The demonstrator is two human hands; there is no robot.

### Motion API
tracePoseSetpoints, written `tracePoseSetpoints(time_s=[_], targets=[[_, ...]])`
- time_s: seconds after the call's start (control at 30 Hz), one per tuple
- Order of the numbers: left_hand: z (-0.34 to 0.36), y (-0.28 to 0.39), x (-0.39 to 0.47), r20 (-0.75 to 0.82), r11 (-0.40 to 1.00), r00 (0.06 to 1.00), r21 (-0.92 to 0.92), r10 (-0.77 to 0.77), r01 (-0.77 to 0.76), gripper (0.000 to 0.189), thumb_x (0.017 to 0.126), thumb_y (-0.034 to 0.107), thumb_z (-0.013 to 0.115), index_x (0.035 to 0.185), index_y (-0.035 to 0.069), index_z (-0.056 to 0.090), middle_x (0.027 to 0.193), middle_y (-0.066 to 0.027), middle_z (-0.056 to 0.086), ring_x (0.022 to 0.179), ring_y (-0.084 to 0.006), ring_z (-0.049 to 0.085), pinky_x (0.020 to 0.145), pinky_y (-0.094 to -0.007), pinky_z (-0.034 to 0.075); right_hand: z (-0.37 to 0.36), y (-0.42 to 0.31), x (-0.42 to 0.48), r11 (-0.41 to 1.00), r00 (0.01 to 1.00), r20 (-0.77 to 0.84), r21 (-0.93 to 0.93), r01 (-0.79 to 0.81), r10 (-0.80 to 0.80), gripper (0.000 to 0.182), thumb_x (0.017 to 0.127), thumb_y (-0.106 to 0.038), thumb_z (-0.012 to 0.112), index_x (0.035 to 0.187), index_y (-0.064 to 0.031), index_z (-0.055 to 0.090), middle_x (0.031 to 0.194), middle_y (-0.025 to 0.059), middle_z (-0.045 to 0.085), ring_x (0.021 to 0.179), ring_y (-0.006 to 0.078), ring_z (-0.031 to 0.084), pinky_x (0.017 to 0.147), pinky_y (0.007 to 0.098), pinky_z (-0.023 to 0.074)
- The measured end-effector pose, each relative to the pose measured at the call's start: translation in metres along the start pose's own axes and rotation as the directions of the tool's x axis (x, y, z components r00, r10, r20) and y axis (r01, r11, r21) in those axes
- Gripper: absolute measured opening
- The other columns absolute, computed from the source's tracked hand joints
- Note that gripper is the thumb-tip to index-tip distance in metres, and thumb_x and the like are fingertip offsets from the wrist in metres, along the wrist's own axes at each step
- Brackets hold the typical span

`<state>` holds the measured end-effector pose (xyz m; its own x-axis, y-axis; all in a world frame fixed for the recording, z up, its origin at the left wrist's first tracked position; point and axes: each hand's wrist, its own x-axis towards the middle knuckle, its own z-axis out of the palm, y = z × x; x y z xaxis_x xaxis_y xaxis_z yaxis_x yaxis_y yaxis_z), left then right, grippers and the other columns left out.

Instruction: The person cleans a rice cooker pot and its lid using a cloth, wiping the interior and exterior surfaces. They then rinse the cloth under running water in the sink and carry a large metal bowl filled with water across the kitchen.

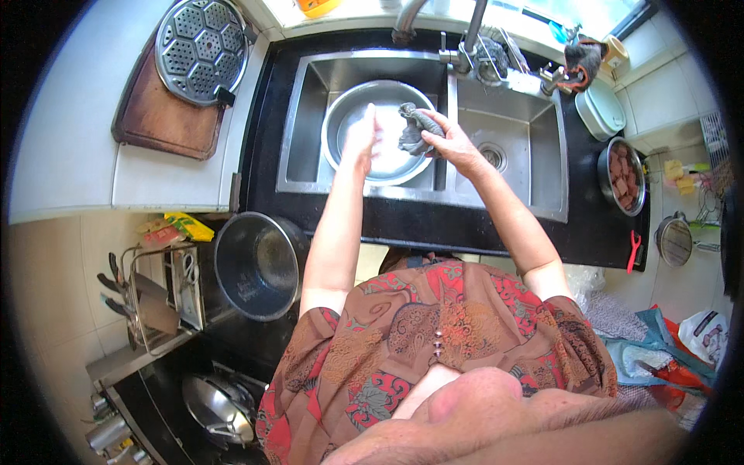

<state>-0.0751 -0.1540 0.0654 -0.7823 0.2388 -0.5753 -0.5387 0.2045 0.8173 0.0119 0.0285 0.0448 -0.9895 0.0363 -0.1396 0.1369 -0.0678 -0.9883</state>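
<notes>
A round stainless steel basin [344, 157] sits in the left bowl of a double steel sink [302, 139]. Over the basin's right side, my right hand [450, 139] grips a crumpled grey cloth [415, 131]. My left hand [364, 136] hovers above the basin's left part with its thumb extended and nothing visible in it. Its fingers look slightly blurred. Bright glare covers the basin's inside, so its contents are hard to make out.
Taps [462, 55] rise behind the sink. A steel bowl of reddish meat chunks [623, 177] and a red-handled peeler [633, 251] lie right. Leftward are a dark inner pot [258, 267], a knife rack [165, 296], a wooden cutting board [168, 131] and a perforated steel plate [202, 49].
</notes>
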Motion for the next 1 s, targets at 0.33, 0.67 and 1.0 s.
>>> tracePoseSetpoints(time_s=[0.33,0.67,1.0], targets=[[-0.001,-0.021,0.052,0.227,0.934,0.957,-0.344,0.182,-0.095,0.035,0.083,0.019,0.065,0.116,0.011,0.054,0.102,-0.0049,0.061,0.094,-0.0171,0.058,0.076,-0.0335,0.048,0.005,0.018,0.058,0.768,0.921,0.271,-0.513,0.384,-0.279,0.062,0.079,-0.011,0.058,0.138,-0.0115,0.036,0.129,0.0174,0.047,0.12,0.0257,0.046,0.1,0.0339,0.0364],[0.0,0.002,0.084,0.091,0.886,0.952,-0.402,0.292,-0.233,0.021,0.079,0.014,0.067,0.098,0.007,0.062,0.086,-0.0012,0.063,0.076,-0.0112,0.058,0.066,-0.0273,0.046,-0.077,0.022,0.172,0.864,0.867,-0.459,-0.498,-0.071,-0.193,0.057,0.081,-0.031,0.06,0.125,0.0024,0.045,0.084,0.0205,0.065,0.089,0.0361,0.063,0.083,0.0412,0.0463],[0.009,0.016,0.106,0.077,0.945,0.972,-0.264,0.222,-0.195,0.033,0.071,0.01,0.071,0.101,0.005,0.059,0.081,-0.0065,0.064,0.054,-0.0135,0.06,0.035,-0.0235,0.036,-0.09,-0.011,0.227,0.797,0.872,-0.489,-0.53,-0.289,-0.01,0.027,0.09,-0.02,0.048,0.085,0.0041,0.058,0.065,0.0156,0.062,0.047,0.0232,0.063,0.044,0.0326,0.0519]])
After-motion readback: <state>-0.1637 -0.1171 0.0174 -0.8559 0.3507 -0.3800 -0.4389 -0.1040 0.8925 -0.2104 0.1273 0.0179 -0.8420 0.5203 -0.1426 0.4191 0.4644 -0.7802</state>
